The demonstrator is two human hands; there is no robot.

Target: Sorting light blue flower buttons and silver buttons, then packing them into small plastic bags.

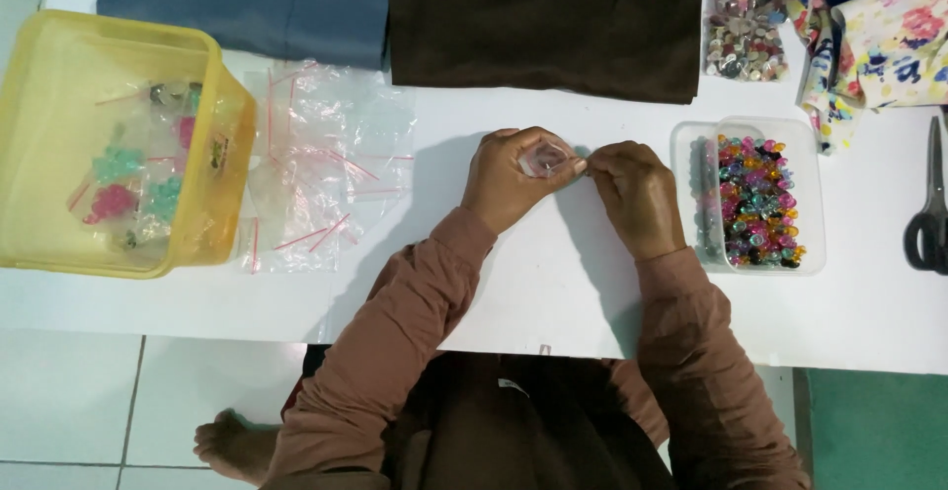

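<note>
1. Two hands meet at the table's middle: the left hand (512, 180) cups a small clear bag (544, 159), fingers curled around it; the right hand (637, 194) pinches its edge at 3 o'clock.
2. A clear tub (812, 194) at 3 o'clock holds mixed coloured beads (755, 204).
3. A yellow bin (212, 55) at 9 o'clock holds filled bags, contents blurred.
4. A tub (711, 16) of shiny pieces at 1 o'clock is cut off.

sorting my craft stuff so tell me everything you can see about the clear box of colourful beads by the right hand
The clear box of beads is a shallow, rectangular, see-through plastic tub with rounded corners and no lid on it. It lies flat on the white table, just beyond the right hand, which does not touch it. Small glossy beads in pink, green, yellow, blue and dark tones fill most of it, heaped toward its right side.
</note>
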